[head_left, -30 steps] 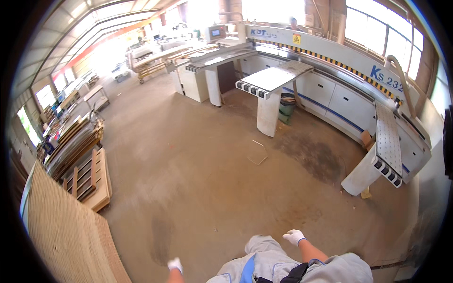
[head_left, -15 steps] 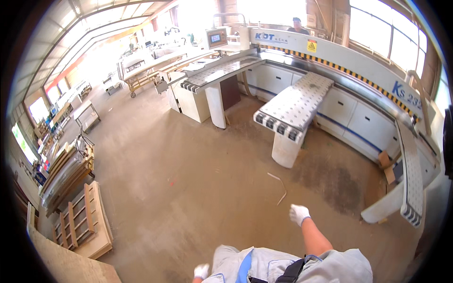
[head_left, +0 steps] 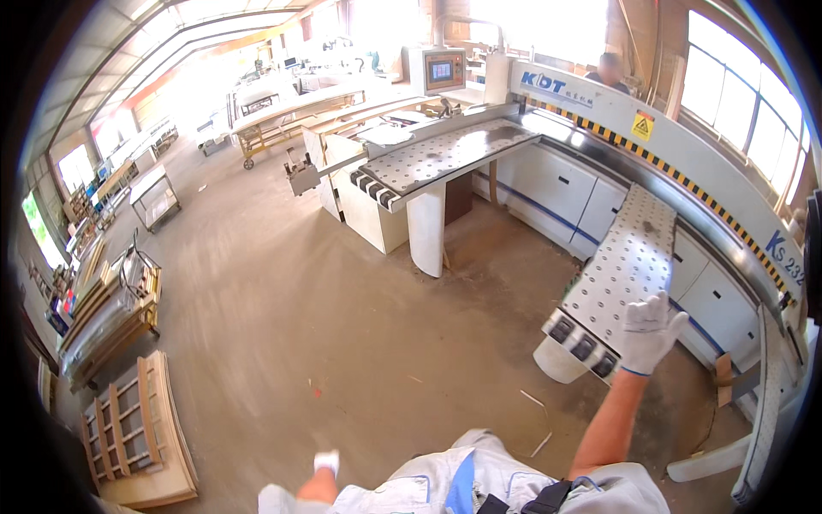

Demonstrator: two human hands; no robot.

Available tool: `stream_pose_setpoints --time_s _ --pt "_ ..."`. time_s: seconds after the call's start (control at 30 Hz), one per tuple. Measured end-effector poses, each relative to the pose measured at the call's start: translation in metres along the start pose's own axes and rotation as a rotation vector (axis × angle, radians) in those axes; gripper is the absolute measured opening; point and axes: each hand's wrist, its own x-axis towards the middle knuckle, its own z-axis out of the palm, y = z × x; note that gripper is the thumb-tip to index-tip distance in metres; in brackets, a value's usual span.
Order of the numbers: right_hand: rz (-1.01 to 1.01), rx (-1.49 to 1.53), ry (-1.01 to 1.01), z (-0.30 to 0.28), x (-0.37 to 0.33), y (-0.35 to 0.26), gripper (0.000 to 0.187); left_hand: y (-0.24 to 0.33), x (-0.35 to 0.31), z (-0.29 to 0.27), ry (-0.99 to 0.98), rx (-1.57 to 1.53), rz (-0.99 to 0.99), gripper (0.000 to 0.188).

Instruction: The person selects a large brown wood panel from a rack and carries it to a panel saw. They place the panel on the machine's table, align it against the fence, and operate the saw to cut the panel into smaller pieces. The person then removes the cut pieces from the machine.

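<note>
My right hand (head_left: 652, 341), in a white glove with a blue cuff edge, is raised over the near end of the middle perforated support table (head_left: 618, 270). Its fingers are stretched out and nothing is in them; whether the palm touches the table I cannot tell. Low beside my body hangs my left hand (head_left: 326, 463), also white-gloved, small and blurred, its fingers not distinct. The tables belong to a large panel saw (head_left: 629, 104) with a long grey beam and a yellow-black striped edge.
Another perforated table (head_left: 445, 154) extends left, near a control screen (head_left: 442, 70). A third table (head_left: 762, 411) stands right. Slatted wooden pallets (head_left: 163, 428) and stacked boards (head_left: 107, 313) lie left. A bent strip (head_left: 546, 424) is on the floor. Behind the beam is a person (head_left: 610, 73).
I have come closer to the saw's tables. My right hand has risen from low over the floor to the middle table and its fingers have spread out. My left hand has swung forward.
</note>
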Motion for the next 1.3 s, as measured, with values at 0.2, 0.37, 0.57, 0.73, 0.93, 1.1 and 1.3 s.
stream_pose_setpoints --time_s 0.2,0.37,0.57,0.73,0.93,1.1,1.3 --pt "-0.141 -0.207 0.623 -0.104 0.072 0.032 0.058 0.345 0.205 -0.292 0.309 -0.804 0.363 0.044" --pt "-0.246 -0.110 0.500 -0.207 0.180 0.081 0.057 0.518 0.267 -0.356 0.238 -1.197 0.533 0.027" --pt "-0.083 -0.168 0.386 -0.260 0.372 0.159 0.058 0.616 0.307 -0.435 0.284 -1.318 0.553 0.020" --pt "-0.001 -0.240 0.275 -0.311 0.495 0.229 0.057 0.671 0.406 -0.516 0.515 -1.342 0.489 0.017" --pt "-0.041 -0.147 0.332 -0.412 0.588 0.264 0.051 0.799 0.558 -0.585 0.865 -1.034 0.452 0.020" --pt "-0.142 -0.232 0.485 -0.472 0.653 0.270 0.050 0.933 0.630 -0.645 0.815 -0.799 0.575 0.020" --pt "-0.106 -0.149 0.487 -0.622 0.751 0.287 0.047 1.057 0.705 -0.673 0.838 -0.628 0.680 0.017"
